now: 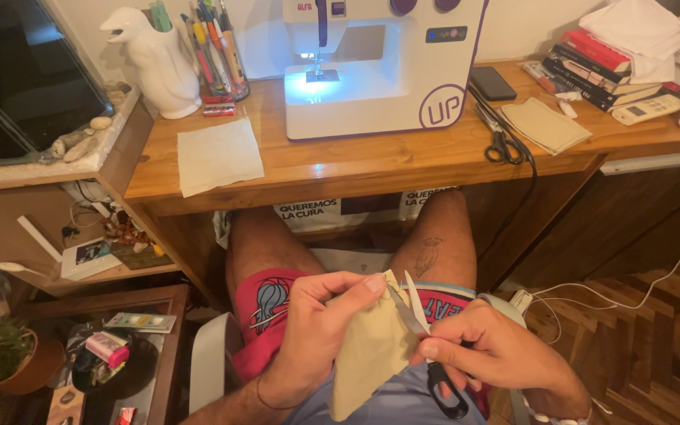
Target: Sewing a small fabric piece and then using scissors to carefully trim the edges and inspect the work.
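My left hand pinches the top corner of a beige fabric piece held upright over my lap. In my right hand are small black-handled scissors, blades open at the fabric's upper right edge. A white and purple sewing machine stands lit on the wooden desk beyond my knees.
On the desk lie a pale fabric square, black scissors, a folded beige cloth, a phone, stacked books and a white pen holder. A low shelf with clutter stands at left.
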